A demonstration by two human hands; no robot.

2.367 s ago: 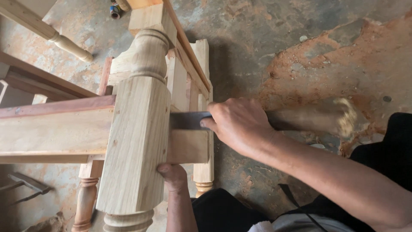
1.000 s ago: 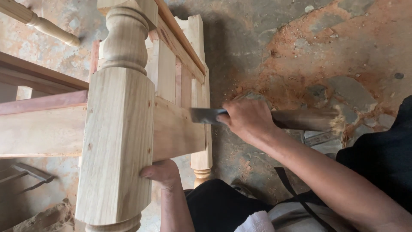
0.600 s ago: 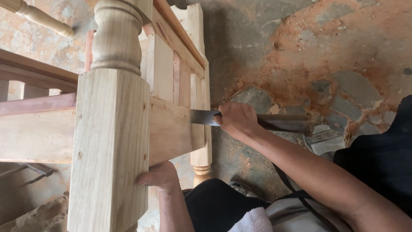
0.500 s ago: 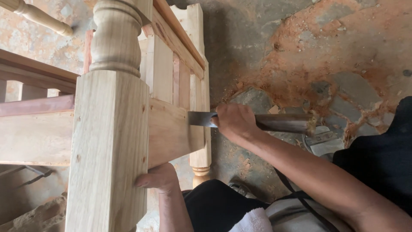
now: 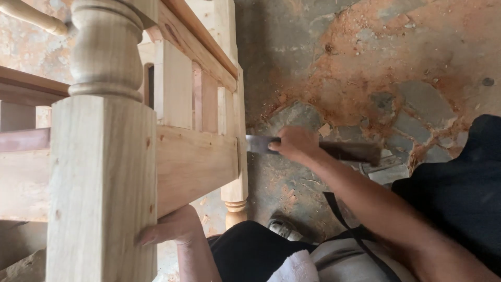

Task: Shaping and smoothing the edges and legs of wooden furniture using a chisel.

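A large turned wooden post of a furniture frame fills the left. My left hand presses against its lower square part from the right side, fingers closed around the edge. My right hand grips a flat metal blade with a dark handle reaching right. The blade's tip touches the side of a far pale leg, where it meets a plank rail.
Slats and rails of the frame run back behind the post. A turned spindle lies at the top left. The stone floor is covered in reddish sawdust, with scrap bits near the handle. My dark-clothed knees are below.
The view has shifted so the post looms larger on the left. My right hand with the blade has slid along the rail to the far leg. The left hand stays on the post.
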